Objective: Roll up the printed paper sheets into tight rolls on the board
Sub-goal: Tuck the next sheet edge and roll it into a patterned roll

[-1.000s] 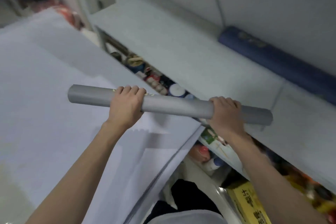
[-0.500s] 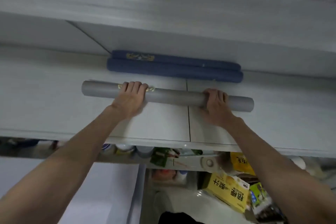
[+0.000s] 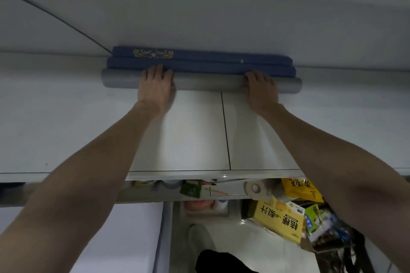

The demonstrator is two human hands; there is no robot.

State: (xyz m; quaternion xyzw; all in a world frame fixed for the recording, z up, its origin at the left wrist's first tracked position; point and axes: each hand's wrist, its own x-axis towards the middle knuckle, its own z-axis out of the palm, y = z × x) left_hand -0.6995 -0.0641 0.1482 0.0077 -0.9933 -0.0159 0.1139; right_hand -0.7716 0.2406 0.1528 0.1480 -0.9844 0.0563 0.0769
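A long grey paper roll [image 3: 204, 83] lies across a white shelf [image 3: 66, 117], pressed up against two dark blue rolls [image 3: 199, 66] at the back wall. My left hand [image 3: 156, 87] holds the grey roll left of its middle, fingers laid over its top and thumb at its front. Near the roll's right end my right hand [image 3: 261, 91] holds it the same way. The upper blue roll carries a gold ornament [image 3: 153, 53].
A thin dark cable [image 3: 55, 17] runs down the wall to the blue rolls. Below the shelf's front edge [image 3: 199, 174] sit a tape roll [image 3: 255, 188], yellow cartons [image 3: 279, 219] and packets. White sheets on a board [image 3: 133, 239] show at the lower left.
The view swung from the board to the shelf. Both hands carried the grey roll over, set it on the shelf and pushed it back against the blue rolls.
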